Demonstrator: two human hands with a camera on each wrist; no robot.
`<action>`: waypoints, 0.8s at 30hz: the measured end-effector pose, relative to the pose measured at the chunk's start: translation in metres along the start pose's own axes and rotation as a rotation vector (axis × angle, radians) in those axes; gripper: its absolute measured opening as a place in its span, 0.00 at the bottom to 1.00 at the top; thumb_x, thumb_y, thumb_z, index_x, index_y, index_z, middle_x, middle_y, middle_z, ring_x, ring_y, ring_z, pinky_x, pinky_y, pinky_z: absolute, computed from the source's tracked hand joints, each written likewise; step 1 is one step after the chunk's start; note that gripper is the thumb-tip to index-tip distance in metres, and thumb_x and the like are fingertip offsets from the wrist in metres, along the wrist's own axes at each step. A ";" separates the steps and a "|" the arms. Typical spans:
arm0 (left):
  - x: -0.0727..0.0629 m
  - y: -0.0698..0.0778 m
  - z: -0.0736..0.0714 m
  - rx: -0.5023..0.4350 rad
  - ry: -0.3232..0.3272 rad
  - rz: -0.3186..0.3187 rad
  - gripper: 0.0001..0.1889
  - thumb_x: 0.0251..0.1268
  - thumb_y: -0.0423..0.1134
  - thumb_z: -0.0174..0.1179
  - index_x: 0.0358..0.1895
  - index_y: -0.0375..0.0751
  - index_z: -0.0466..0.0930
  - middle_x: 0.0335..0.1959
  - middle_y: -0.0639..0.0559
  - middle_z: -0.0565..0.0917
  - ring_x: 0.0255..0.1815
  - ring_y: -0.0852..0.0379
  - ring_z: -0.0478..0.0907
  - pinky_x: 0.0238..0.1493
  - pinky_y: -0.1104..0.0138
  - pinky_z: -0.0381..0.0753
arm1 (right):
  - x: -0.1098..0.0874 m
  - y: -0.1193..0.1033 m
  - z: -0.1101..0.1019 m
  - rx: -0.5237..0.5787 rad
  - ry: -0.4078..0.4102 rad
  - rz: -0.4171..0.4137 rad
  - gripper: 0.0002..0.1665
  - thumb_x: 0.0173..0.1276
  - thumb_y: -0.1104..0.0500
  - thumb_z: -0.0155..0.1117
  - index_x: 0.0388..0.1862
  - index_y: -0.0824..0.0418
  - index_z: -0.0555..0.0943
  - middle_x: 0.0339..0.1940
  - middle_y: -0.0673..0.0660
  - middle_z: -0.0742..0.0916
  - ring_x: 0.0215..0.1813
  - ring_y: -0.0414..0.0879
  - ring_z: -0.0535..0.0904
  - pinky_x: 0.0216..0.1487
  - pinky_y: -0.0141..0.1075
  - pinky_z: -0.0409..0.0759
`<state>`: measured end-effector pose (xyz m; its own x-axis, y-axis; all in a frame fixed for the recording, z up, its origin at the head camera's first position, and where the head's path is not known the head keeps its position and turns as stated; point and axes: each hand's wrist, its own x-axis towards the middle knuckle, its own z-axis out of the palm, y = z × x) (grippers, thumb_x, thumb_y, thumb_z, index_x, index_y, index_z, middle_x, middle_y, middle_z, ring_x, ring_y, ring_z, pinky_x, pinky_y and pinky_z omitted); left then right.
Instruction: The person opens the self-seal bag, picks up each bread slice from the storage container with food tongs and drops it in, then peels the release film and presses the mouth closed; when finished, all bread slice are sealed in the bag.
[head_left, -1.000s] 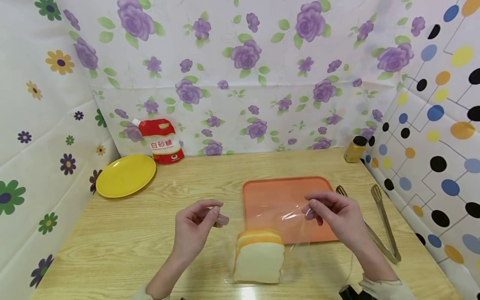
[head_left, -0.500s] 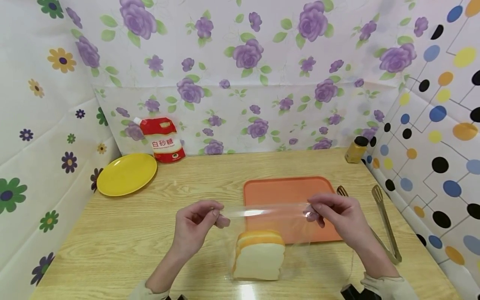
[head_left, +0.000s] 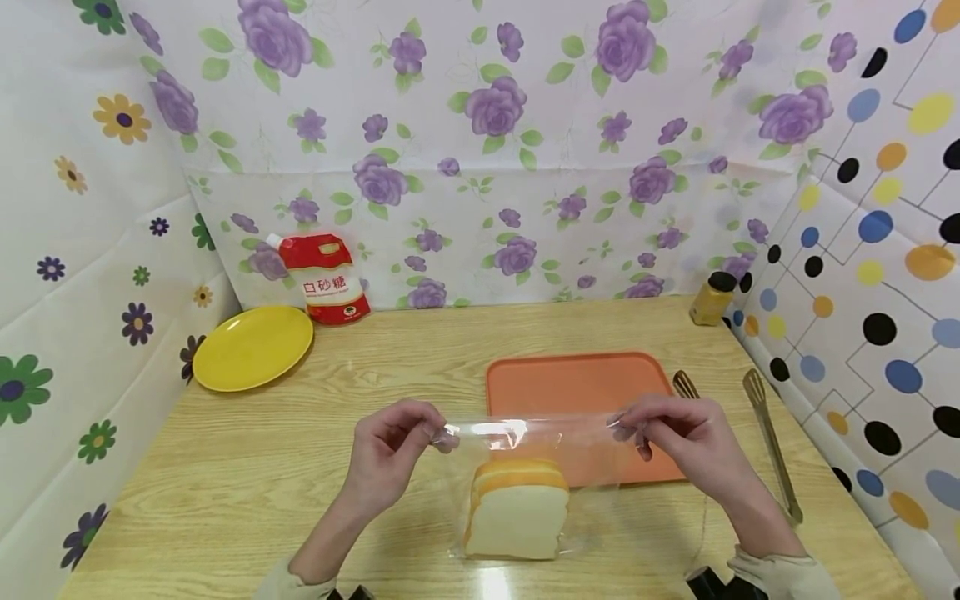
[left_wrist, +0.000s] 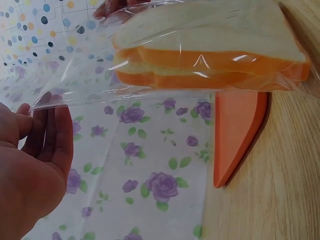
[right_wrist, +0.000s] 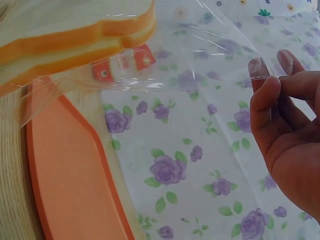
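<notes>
A clear plastic bag [head_left: 525, 433] with sliced bread [head_left: 517, 518] inside stands at the front of the table. My left hand [head_left: 393, 454] pinches the bag's upper left corner between thumb and fingers. The upper right corner is pinched by my right hand [head_left: 682, 442], so the top edge stretches straight between the two. In the left wrist view the bag's film [left_wrist: 85, 82] runs taut from the left hand [left_wrist: 37, 150] to the bread [left_wrist: 210, 60]. The right wrist view shows the right hand [right_wrist: 287, 110] with thumb and finger together on the other corner.
An orange tray [head_left: 577, 383] lies right behind the bag. Metal tongs [head_left: 772, 442] rest at the right, partly behind my right arm. A yellow plate [head_left: 253, 348] and a red-and-white sugar pouch [head_left: 326, 279] are at the back left. A yellow jar with black lid [head_left: 712, 298] stands back right.
The bag's top edge has gone from slack and barely visible to pulled straight between my hands. Both hands stay nearly in place, and the bread has barely moved.
</notes>
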<state>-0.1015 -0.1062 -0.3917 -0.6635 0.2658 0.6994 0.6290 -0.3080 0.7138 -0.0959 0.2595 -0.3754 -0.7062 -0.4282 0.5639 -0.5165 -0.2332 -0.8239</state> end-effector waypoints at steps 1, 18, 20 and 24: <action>0.000 0.000 0.000 0.028 0.000 0.002 0.03 0.71 0.20 0.53 0.39 0.23 0.76 0.31 0.40 0.84 0.35 0.59 0.86 0.34 0.64 0.86 | 0.000 0.000 0.000 0.003 -0.009 -0.009 0.22 0.71 0.84 0.43 0.49 0.73 0.83 0.45 0.65 0.87 0.41 0.50 0.84 0.25 0.41 0.77; 0.000 0.000 0.001 0.041 -0.019 0.002 0.05 0.76 0.25 0.50 0.41 0.24 0.74 0.33 0.35 0.79 0.39 0.57 0.83 0.41 0.68 0.83 | -0.005 -0.002 -0.002 -0.068 -0.004 -0.026 0.22 0.68 0.87 0.45 0.47 0.73 0.83 0.49 0.65 0.86 0.37 0.49 0.82 0.25 0.40 0.78; -0.001 0.000 0.002 0.026 -0.016 -0.001 0.04 0.74 0.25 0.53 0.41 0.24 0.74 0.34 0.37 0.80 0.40 0.57 0.83 0.41 0.69 0.83 | -0.005 -0.002 -0.002 -0.070 -0.009 -0.029 0.22 0.67 0.87 0.45 0.47 0.74 0.83 0.49 0.66 0.86 0.39 0.49 0.82 0.26 0.40 0.78; -0.002 -0.001 0.003 0.037 -0.011 -0.002 0.06 0.69 0.26 0.61 0.42 0.25 0.75 0.35 0.40 0.80 0.39 0.58 0.81 0.41 0.69 0.83 | -0.005 -0.002 -0.003 -0.080 -0.011 -0.032 0.23 0.67 0.87 0.45 0.47 0.73 0.83 0.49 0.64 0.86 0.38 0.49 0.82 0.25 0.40 0.78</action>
<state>-0.1000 -0.1035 -0.3938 -0.6604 0.2764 0.6982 0.6424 -0.2734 0.7159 -0.0924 0.2645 -0.3762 -0.6833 -0.4317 0.5888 -0.5759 -0.1770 -0.7981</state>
